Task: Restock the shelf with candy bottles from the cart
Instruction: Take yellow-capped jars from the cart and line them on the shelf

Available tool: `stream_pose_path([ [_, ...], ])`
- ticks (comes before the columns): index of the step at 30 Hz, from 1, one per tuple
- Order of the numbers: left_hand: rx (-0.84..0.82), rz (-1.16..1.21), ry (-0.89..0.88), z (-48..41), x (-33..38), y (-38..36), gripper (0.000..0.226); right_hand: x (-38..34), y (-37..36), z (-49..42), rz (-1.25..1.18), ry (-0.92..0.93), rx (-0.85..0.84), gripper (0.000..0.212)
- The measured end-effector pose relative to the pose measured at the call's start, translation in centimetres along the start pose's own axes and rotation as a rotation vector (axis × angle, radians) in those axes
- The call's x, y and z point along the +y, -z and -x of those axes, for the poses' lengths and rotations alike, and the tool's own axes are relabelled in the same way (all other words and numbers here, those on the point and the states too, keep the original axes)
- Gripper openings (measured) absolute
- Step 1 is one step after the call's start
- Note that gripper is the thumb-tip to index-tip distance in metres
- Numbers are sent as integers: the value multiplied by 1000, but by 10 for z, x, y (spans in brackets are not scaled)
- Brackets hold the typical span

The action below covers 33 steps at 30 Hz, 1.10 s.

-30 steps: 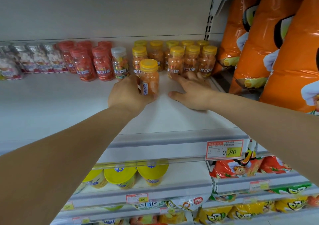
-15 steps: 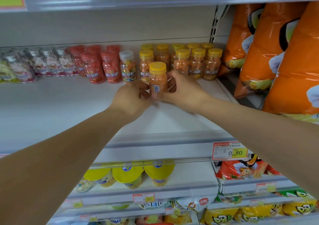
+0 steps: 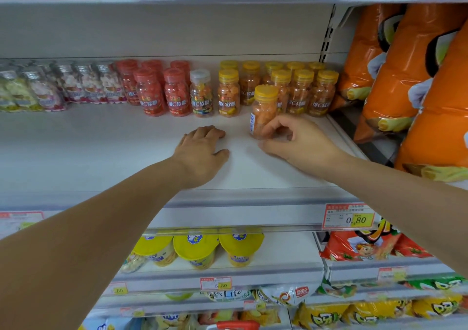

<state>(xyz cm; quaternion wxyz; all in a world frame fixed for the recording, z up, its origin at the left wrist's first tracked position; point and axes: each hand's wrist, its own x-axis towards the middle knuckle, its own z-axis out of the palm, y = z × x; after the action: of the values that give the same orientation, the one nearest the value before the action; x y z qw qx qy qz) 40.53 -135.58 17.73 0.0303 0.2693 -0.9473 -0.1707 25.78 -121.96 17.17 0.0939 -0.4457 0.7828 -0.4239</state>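
Observation:
An orange candy bottle with a yellow cap (image 3: 263,109) stands on the white shelf (image 3: 101,152), just in front of the row of yellow-capped orange bottles (image 3: 301,89). My right hand (image 3: 296,142) grips its lower half from the right with curled fingers. My left hand (image 3: 202,152) rests flat on the shelf to the left of the bottle, apart from it and holding nothing. Red-capped bottles (image 3: 162,91) and one white-capped bottle (image 3: 201,94) stand further left in the row.
Pale candy bottles (image 3: 50,89) line the shelf's back left. Tall orange snack bags (image 3: 415,81) fill the bay to the right. Yellow-lidded cups (image 3: 200,251) and snack packets (image 3: 367,246) sit on lower shelves. Price tags (image 3: 348,217) hang on the shelf edge.
The bottle passed from my left hand to my right and moved right, toward the yellow-capped row. My left hand let go and now lies flat on the shelf.

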Motion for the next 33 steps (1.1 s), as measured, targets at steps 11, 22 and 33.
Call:
stream_pose_path([
  [11, 1, -40, 8, 1, 0, -1, 52, -3, -5, 1, 169, 52, -159, 36],
  [22, -6, -65, 8, 1, 1, -1, 52, -12, -4, -4, 295, -38, -179, 33],
  [33, -16, -92, 13, 3, 3, -2, 52, -8, -6, -8, 325, -10, -185, 46],
])
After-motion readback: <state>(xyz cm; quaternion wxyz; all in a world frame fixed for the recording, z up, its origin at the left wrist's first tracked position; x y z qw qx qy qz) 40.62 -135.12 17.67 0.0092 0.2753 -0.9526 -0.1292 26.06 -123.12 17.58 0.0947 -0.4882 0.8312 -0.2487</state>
